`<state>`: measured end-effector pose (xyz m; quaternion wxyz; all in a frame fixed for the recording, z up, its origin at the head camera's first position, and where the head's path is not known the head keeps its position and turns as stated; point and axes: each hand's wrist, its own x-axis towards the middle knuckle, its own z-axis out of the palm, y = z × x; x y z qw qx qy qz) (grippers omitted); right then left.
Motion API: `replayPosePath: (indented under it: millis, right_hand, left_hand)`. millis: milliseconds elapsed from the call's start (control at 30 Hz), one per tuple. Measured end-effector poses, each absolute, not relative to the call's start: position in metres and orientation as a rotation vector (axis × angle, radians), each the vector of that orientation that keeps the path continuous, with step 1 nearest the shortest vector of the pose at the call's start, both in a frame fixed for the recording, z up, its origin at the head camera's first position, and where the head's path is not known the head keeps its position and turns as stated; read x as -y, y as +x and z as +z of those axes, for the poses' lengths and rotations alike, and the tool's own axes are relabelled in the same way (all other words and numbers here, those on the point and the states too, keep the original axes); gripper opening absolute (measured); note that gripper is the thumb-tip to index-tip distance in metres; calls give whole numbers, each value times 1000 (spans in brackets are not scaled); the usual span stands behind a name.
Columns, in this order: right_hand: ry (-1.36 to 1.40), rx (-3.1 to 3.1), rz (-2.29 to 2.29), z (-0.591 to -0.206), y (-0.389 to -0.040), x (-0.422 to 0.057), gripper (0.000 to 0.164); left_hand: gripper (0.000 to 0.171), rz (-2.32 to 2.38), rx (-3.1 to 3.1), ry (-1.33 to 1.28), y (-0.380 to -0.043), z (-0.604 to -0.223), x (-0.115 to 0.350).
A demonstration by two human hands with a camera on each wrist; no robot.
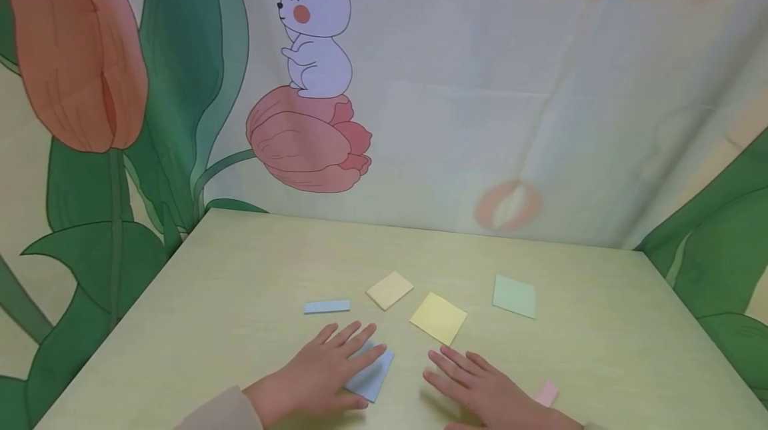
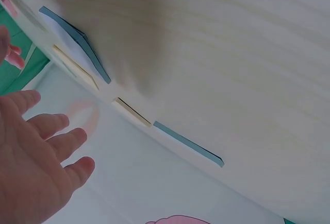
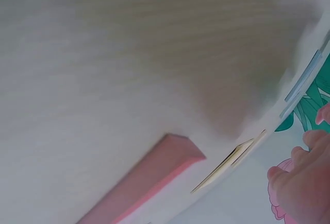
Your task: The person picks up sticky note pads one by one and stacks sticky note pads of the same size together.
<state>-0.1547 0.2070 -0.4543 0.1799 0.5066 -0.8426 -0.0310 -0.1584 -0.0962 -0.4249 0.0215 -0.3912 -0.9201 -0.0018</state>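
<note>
My left hand hovers palm down over a blue square sticky-note pad, its fingers spread and covering part of the pad. In the left wrist view a gap shows between that hand and the blue pad. Nothing is in its fingers. To the right, my right hand is held over the table with fingers extended, holding nothing. Its fingertips are near the lower corner of a yellow square pad. A pink strip pad lies beside the right wrist, partly hidden by it.
Farther back on the pale wood-grain table lie a narrow blue strip pad, a peach square pad and a green square pad. A curtain with a printed rabbit and tulips hangs behind the table's far edge.
</note>
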Motion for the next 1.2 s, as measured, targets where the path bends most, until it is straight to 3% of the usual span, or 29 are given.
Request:
replayPosePath:
  millis: [333, 667, 1200]
  right_hand:
    - [1392, 2528, -20, -444, -155, -196, 61]
    - [1342, 2650, 80, -436, -161, -180, 54]
    - [1104, 2889, 621, -426, -164, -150, 34]
  left_hand:
    - [63, 60, 2784, -1096, -161, -416, 100]
    - [40, -106, 2864, -983, -168, -415, 100]
    - [27, -510, 3124, -834, -170, -421, 93]
